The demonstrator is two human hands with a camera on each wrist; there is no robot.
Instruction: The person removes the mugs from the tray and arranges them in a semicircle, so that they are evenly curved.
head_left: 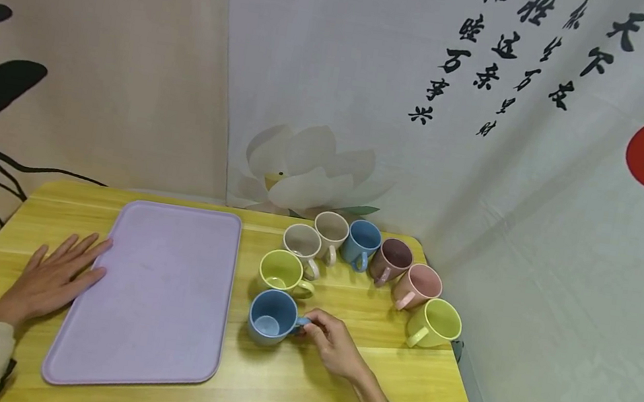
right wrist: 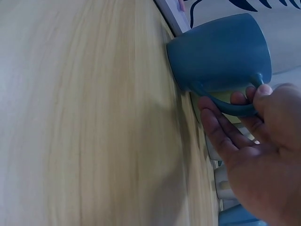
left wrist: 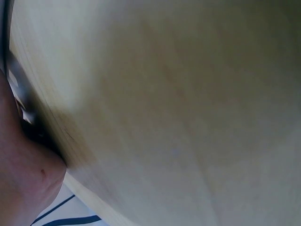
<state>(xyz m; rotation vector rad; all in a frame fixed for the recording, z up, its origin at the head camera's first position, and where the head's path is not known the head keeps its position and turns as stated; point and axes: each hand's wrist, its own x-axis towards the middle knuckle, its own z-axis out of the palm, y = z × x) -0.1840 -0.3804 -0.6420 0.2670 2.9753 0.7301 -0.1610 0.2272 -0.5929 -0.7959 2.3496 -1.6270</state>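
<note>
A blue mug (head_left: 273,317) stands upright at the near end of a curved row of mugs, its handle pointing right. My right hand (head_left: 336,347) pinches that handle; the right wrist view shows thumb and fingers around the handle (right wrist: 235,107). Flat on the table lies a lilac tray (head_left: 153,294), just left of the blue mug. My left hand (head_left: 56,279) rests spread beside it, fingertips at the tray's left rim. Right behind the blue mug is a yellow-green mug (head_left: 280,271).
Curving back and right are a light grey mug (head_left: 301,242), a beige mug (head_left: 331,231), another blue mug (head_left: 362,240), a mauve mug (head_left: 390,261), a pink mug (head_left: 419,285) and a second yellow-green mug (head_left: 435,323) near the wooden table's (head_left: 271,398) right edge. Printed cloth (head_left: 338,81) hangs behind.
</note>
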